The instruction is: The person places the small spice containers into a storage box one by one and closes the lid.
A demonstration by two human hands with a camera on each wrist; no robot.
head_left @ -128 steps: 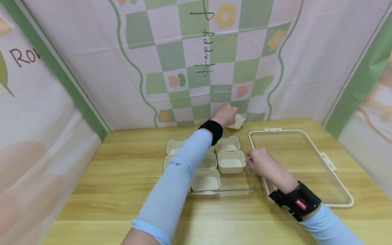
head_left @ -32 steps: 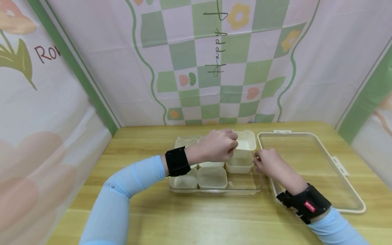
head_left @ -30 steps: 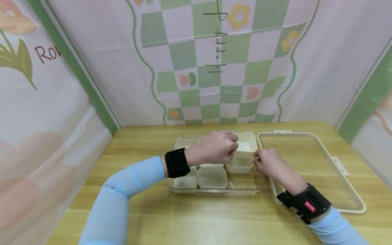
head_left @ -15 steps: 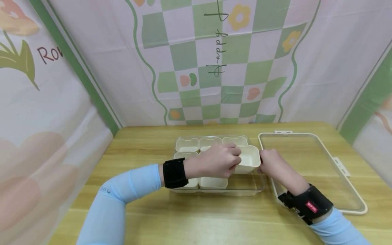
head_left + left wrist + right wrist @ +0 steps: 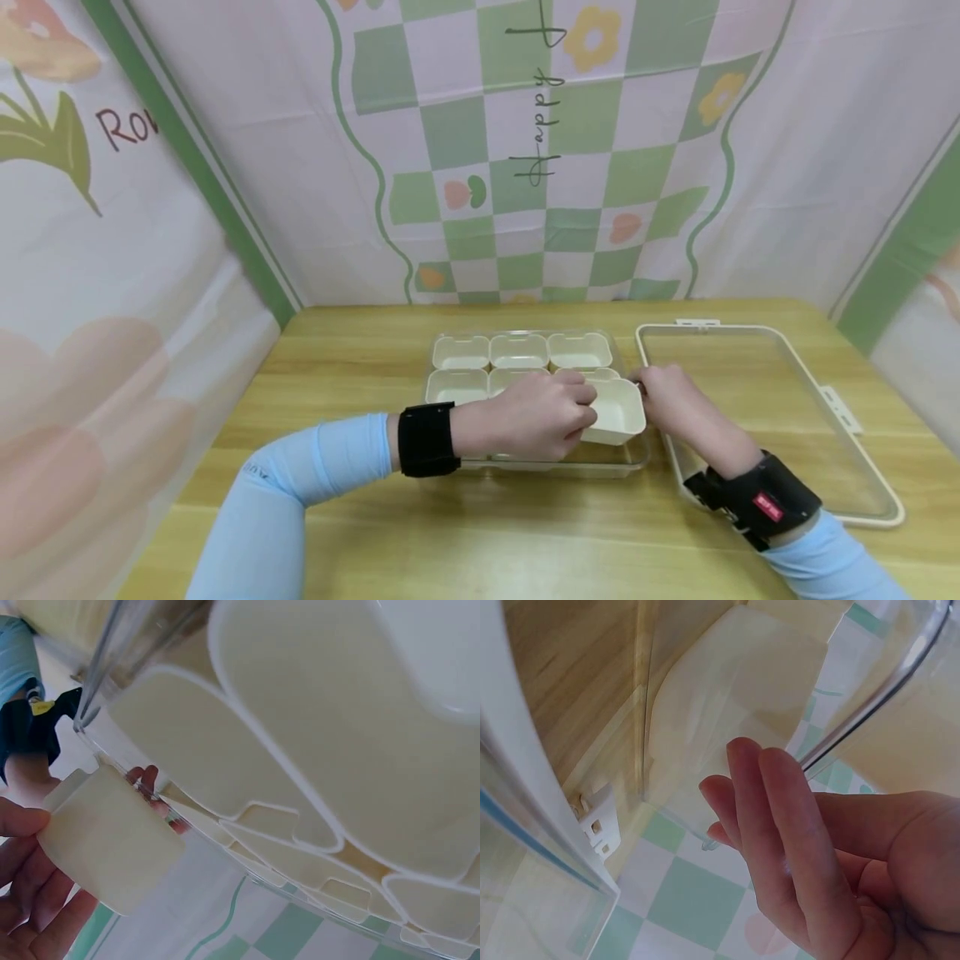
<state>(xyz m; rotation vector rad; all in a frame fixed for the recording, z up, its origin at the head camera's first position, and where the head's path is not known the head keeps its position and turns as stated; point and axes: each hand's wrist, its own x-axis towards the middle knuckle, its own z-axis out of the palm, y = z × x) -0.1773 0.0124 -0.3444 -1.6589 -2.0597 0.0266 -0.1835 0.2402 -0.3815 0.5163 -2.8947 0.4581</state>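
A small cream box [image 5: 618, 412] is pinched by its left side in my left hand [image 5: 528, 417], over the front right part of a clear bin [image 5: 555, 468]. The left wrist view shows this box [image 5: 112, 840] tilted, with the thumb on one side and fingers beneath. Rows of similar cream boxes [image 5: 519, 352] stand in the bin; my left hand hides the front ones. At the bin's right side, my right hand [image 5: 675, 404] holds the wall: in the right wrist view its fingers [image 5: 780, 825] lie along the outside, and the thumb is behind the rim [image 5: 885, 697].
To the right lies a large clear lid [image 5: 750, 417] with a cream frame and clips, close beside the bin and under my right forearm. The wooden table [image 5: 480, 542] ends at a patterned cloth [image 5: 510, 167] behind; cloth also hangs at both sides.
From the back of the table, my left hand has brought the cream box forward over the bin, then lowered it toward the front right. My right hand stays at the bin's right side.
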